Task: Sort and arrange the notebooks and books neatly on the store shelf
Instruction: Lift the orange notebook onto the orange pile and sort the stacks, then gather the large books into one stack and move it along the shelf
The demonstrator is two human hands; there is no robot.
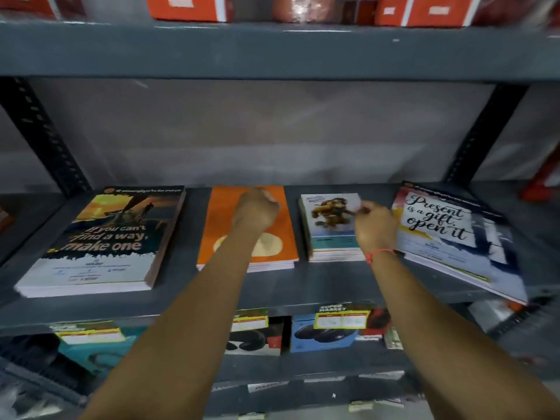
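Observation:
Four stacks lie flat on the grey metal shelf (303,286). At the left is a large notebook stack (100,237) reading "If you can't find a way, make one". My left hand (256,210) rests as a closed fist on the orange notebook stack (285,231). My right hand (374,227) pinches the upper right edge of the small notebook stack (328,225), which has a cartoon figure on its cover. At the far right, the "Present is a gift, open it" stack (448,234) lies skewed, its near corner hanging over the shelf's front edge.
Orange boxes (188,7) stand on the shelf above. The shelf below holds boxed goods (324,334) behind yellow price tags (342,319). Slotted black uprights (45,137) frame the bay on both sides, and a grey back wall sits behind the stacks.

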